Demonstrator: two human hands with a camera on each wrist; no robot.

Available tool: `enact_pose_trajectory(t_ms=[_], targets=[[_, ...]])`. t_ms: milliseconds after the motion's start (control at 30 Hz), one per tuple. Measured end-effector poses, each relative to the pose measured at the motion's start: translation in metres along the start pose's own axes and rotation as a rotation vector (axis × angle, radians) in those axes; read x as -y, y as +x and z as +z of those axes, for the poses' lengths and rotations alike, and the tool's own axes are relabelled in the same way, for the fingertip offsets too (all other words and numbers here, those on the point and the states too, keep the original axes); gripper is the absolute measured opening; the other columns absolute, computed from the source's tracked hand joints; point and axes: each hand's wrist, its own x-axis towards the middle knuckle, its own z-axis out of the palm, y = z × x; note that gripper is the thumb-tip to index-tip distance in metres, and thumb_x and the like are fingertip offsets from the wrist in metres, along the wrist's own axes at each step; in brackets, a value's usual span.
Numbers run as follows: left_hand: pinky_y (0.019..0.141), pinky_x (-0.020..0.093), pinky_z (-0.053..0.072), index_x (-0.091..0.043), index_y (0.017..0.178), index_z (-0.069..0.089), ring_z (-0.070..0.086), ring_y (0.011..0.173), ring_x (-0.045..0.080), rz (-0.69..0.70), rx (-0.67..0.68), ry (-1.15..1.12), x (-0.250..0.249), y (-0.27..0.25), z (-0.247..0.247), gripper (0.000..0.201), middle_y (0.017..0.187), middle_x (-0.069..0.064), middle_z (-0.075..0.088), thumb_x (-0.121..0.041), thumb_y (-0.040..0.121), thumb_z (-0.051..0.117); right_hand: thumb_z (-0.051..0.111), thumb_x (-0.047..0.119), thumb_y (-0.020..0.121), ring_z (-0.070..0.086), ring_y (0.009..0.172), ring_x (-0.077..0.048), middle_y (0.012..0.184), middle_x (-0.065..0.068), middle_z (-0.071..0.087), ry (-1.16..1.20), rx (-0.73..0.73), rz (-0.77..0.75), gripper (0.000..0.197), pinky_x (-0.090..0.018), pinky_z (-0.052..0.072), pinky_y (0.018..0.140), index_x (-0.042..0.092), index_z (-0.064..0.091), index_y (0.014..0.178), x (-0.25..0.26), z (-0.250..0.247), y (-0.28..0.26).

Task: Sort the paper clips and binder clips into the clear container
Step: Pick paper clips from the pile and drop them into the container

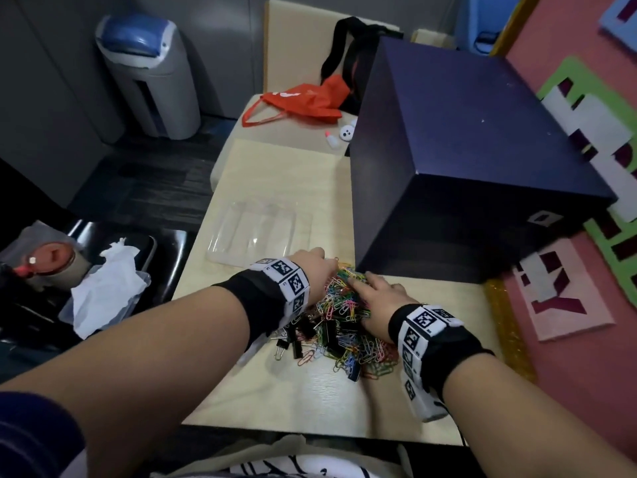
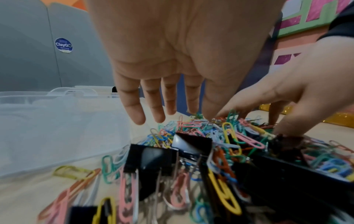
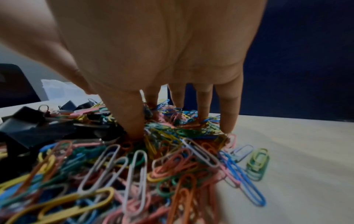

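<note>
A heap of coloured paper clips (image 1: 348, 305) mixed with black binder clips (image 1: 331, 334) lies on the pale table (image 1: 310, 391). The clear container (image 1: 255, 232) stands just beyond it to the left and looks empty. My left hand (image 1: 319, 262) hovers over the heap's far left edge with its fingers (image 2: 132, 109) straight, holding nothing. My right hand (image 1: 372, 291) has spread fingers, and their tips (image 3: 228, 121) press down into the paper clips (image 3: 134, 166). Binder clips (image 3: 25, 124) lie left of its thumb. Next to the left hand, the container wall (image 2: 57, 128) shows beside binder clips (image 2: 153, 160).
A big dark blue box (image 1: 465, 150) stands right behind the heap, against a pink wall. An orange bag (image 1: 303, 101) and small white bottles (image 1: 332, 139) lie at the table's far end. A black chair holding tissue (image 1: 107, 281) is to the left. The table's front edge is near me.
</note>
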Motion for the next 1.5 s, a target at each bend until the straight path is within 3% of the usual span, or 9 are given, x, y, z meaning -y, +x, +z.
enact_pose_trajectory(t_ms=[100,233,533,667,800,933,1100,1267,1500], targets=[[0.087,0.044,0.052,-0.030,0.137,0.040,0.055,0.107,0.030,0.028,0.023,-0.006,0.003,0.012,0.002,0.056,0.128,0.006,0.046,-0.013,0.086,0.055,0.049,0.019,0.090,0.025,0.135,-0.032,0.156,0.004,0.015,0.012,-0.041,0.001,0.072,-0.045,0.033,0.108,0.044,0.013,0.147,0.001,0.005,0.001],[0.080,0.038,0.052,-0.031,0.141,0.034,0.054,0.102,0.032,0.033,0.061,0.044,-0.003,0.022,0.009,0.068,0.121,0.008,0.048,-0.004,0.083,0.055,0.048,0.009,0.091,0.030,0.132,-0.032,0.150,-0.004,0.023,0.070,-0.088,0.030,0.059,-0.043,0.036,0.104,0.031,0.026,0.142,0.000,0.013,0.002],[0.080,0.035,0.052,-0.016,0.106,0.057,0.060,0.093,0.029,0.034,0.086,0.022,-0.005,0.035,0.002,0.022,0.104,0.009,0.062,-0.005,0.086,0.055,0.046,-0.003,0.087,0.052,0.112,-0.030,0.125,-0.009,0.046,0.167,-0.170,0.051,0.038,-0.032,0.042,0.091,0.018,0.047,0.119,-0.011,0.000,0.005],[0.080,0.033,0.049,-0.021,0.114,0.057,0.058,0.097,0.026,0.009,-0.071,-0.071,-0.001,0.033,-0.007,0.025,0.111,0.005,0.056,-0.019,0.088,0.057,0.048,-0.003,0.085,0.049,0.119,-0.028,0.129,-0.008,0.042,0.184,-0.184,0.040,0.049,-0.035,0.044,0.098,0.021,0.046,0.128,-0.011,-0.010,0.006],[0.077,0.039,0.051,-0.019,0.118,0.049,0.052,0.100,0.026,-0.175,-0.310,-0.059,0.007,0.025,-0.018,0.032,0.115,0.006,0.050,-0.028,0.088,0.055,0.058,0.012,0.085,0.029,0.134,-0.028,0.147,-0.001,0.025,0.108,-0.025,-0.021,0.076,-0.043,0.037,0.107,0.041,0.022,0.145,-0.006,-0.008,0.007],[0.071,0.037,0.042,-0.013,0.118,0.045,0.055,0.100,0.027,-0.435,-0.226,-0.027,0.017,0.019,-0.014,0.040,0.112,0.007,0.053,-0.039,0.089,0.055,0.056,0.023,0.090,0.027,0.132,-0.027,0.146,0.001,0.026,0.069,-0.099,-0.024,0.066,-0.040,0.036,0.104,0.042,0.023,0.144,-0.003,0.003,0.007],[0.072,0.037,0.038,-0.011,0.115,0.048,0.057,0.096,0.029,-0.276,-0.184,0.092,0.021,0.014,-0.008,0.031,0.106,0.008,0.058,-0.003,0.085,0.049,0.044,0.014,0.094,0.031,0.127,-0.028,0.139,-0.003,0.032,0.118,-0.183,-0.005,0.047,-0.043,0.039,0.103,0.033,0.036,0.135,-0.002,0.017,0.009],[0.073,0.037,0.035,-0.018,0.124,0.045,0.058,0.099,0.028,-0.174,-0.179,0.107,0.020,0.007,-0.003,0.042,0.113,0.004,0.060,-0.002,0.085,0.049,0.042,0.001,0.089,0.035,0.125,-0.031,0.140,-0.005,0.030,0.116,-0.177,0.058,0.051,-0.047,0.042,0.099,0.031,0.039,0.130,0.000,0.020,0.007],[0.082,0.040,0.036,-0.021,0.111,0.045,0.053,0.098,0.027,-0.129,-0.162,0.196,0.021,-0.005,-0.004,0.030,0.105,0.002,0.059,-0.008,0.085,0.052,0.043,-0.004,0.087,0.047,0.117,-0.031,0.132,-0.008,0.040,0.179,-0.203,0.056,0.045,-0.037,0.044,0.098,0.025,0.048,0.122,-0.003,0.021,0.001]])
